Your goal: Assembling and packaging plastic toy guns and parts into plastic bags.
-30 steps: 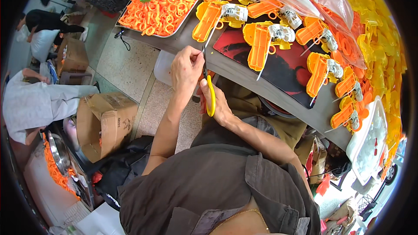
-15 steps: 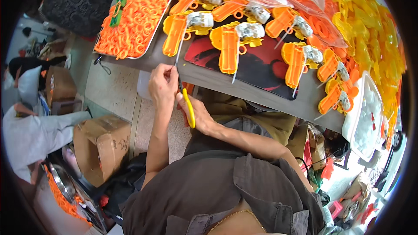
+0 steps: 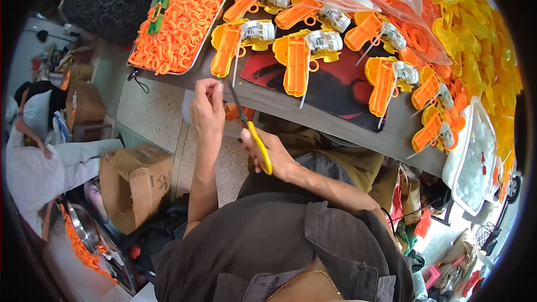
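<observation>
My right hand (image 3: 274, 154) grips scissors with yellow handles (image 3: 260, 148) and dark blades, which point up and away toward the table edge. My left hand (image 3: 208, 109) is raised just left of the blade tips, its fingers pinched together. Whatever lies between those fingers, if anything, is too small or hidden to make out. Beyond my left hand, an orange-and-yellow toy gun shell (image 3: 225, 50) with a white mechanism lies on the table. A thin pale strip (image 3: 236, 59) sticks out from it toward me. Several more such shells lie in rows to the right.
A metal tray (image 3: 197, 56) heaped with orange rings stands at the table's left, a green piece (image 3: 158, 15) on top. Yellow parts (image 3: 475, 33) pile up at far right, near a white tub (image 3: 447, 170). Below left is a cardboard box (image 3: 151, 190); another person (image 3: 39, 156) sits beyond.
My right hand has drawn the scissors back to the right, away from my left hand, so their blades now show more fully. My left hand stays pinched near the table edge.
</observation>
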Motion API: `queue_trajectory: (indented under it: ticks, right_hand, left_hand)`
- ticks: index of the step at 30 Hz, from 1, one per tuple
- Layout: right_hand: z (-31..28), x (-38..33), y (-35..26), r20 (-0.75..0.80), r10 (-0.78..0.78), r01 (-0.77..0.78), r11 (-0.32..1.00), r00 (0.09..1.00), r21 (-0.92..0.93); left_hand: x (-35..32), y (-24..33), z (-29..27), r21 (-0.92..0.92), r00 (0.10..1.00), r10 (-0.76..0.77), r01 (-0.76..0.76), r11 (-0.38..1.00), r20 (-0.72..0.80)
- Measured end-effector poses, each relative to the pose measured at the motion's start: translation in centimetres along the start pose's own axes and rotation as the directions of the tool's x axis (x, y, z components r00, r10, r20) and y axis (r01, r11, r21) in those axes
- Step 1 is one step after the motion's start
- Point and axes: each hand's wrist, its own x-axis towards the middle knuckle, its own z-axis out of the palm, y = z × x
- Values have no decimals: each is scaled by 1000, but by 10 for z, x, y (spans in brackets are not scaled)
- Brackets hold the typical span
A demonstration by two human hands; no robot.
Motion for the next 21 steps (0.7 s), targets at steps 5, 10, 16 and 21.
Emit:
queue_trajectory:
  ticks: [5, 10, 16, 21]
  right_hand:
    - [-6, -20, -7, -210, -135, 155, 985, 968, 82]
    - [-19, -16, -5, -413, -117, 213, 957, 903, 196]
    - [-39, -18, -5, -551, -227, 365, 918, 803, 154]
    - [-45, -20, -6, -547, -190, 348, 916, 815, 200]
  left_hand:
    - [35, 48, 9, -99, 999, 26, -22, 995, 36]
    - [59, 67, 65, 198, 845, 407, -490, 849, 346]
    - [46, 90, 86, -132, 826, 477, -459, 879, 302]
    - [98, 51, 63, 318, 924, 360, -383, 867, 131]
